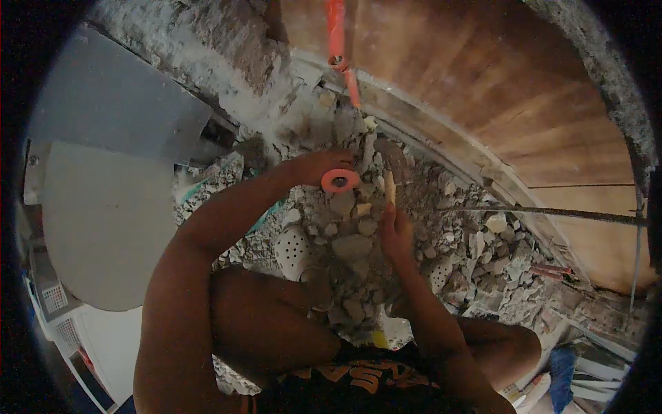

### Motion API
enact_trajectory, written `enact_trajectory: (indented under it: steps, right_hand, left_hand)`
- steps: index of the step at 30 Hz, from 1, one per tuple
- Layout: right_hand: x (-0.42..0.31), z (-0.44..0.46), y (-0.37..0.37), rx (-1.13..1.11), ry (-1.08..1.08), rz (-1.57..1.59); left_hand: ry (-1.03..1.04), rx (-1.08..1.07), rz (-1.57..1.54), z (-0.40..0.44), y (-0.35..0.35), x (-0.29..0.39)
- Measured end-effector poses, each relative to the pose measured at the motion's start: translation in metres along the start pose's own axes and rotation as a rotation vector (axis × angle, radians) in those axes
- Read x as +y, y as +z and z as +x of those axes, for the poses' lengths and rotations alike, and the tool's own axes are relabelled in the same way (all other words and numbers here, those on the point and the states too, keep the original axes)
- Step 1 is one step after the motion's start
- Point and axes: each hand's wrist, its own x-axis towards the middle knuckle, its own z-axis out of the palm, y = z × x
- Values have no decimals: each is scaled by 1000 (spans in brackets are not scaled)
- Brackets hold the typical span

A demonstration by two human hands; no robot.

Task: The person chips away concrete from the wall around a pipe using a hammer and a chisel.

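Note:
My left hand (327, 166) is closed around a chisel (340, 182); its round orange guard faces up, with the struck end at the centre, and its tip is hidden below. To the right, my right hand (396, 238) grips the pale wooden handle of a hammer (390, 188). The hammer's head is dark and hard to make out against the rubble. Broken rubble (353, 247) lies beneath and between both hands. The hammer and the chisel's guard are apart.
A curved wooden panel (483, 90) rises at the right, with an orange pipe (335, 34) near its left end. A dark rod (552, 211) juts in from the right. Grey boards (103, 221) stand at the left. My perforated white shoe (293, 252) rests on the rubble.

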Motion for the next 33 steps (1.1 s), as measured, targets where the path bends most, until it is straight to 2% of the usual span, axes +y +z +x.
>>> enact_trajectory:
  steps: [2,4,6,7,9,11,13,15,19,21,22,24,25,27,28,30,31,32,33]
  right_hand:
    - [-4,-1,-1,-67,75,-21]
    - [2,-1,1,-71,58,45]
    - [-3,-1,-1,-72,45,108]
    - [-5,-3,-2,-58,56,114]
    - [-17,-6,-4,-47,70,119]
    - [-26,-5,-3,2,4,236]
    - [-23,0,-9,-19,-23,169]
    - [-22,1,-14,-29,-44,105]
    - [-16,-1,-16,-23,10,129]
    - [-15,-8,-17,-19,14,144]
    - [-15,-15,-19,-19,-36,206]
    - [-32,-22,-27,-30,-87,266]
    - [-45,-23,-38,-150,-166,-492]
    - [-42,-26,-38,-260,-237,-1250]
    - [-15,-31,-28,-213,-373,-1079]
    - [51,-38,-5,-110,-637,-731]
    - [74,-41,2,-57,-763,-552]
    - [70,-40,3,-3,-888,-367]
    - [66,-42,2,2,-899,-371]
  left_hand:
    - [27,-14,-68,4,2,-12]
    - [61,-28,-133,4,7,-23]
    - [-128,-32,-463,2,2,-12]
    - [-125,-33,-465,5,1,-5]
    - [65,106,-123,11,7,1]
    - [95,97,-139,15,12,-5]
    - [129,90,-149,15,15,-15]
    - [188,190,-10,10,17,-11]
    - [215,136,194,1,22,-12]
    - [226,121,-96,5,17,-19]
    - [226,120,-97,5,17,-21]
    - [116,208,-356,10,8,-15]
    - [77,243,-443,13,10,-16]
    - [59,242,-314,22,28,-29]
    - [55,240,-272,26,30,-29]
    - [34,413,-193,28,20,-9]
    - [39,417,-190,31,21,-11]
    - [98,371,-132,36,20,-13]
    - [154,326,-72,39,19,-17]
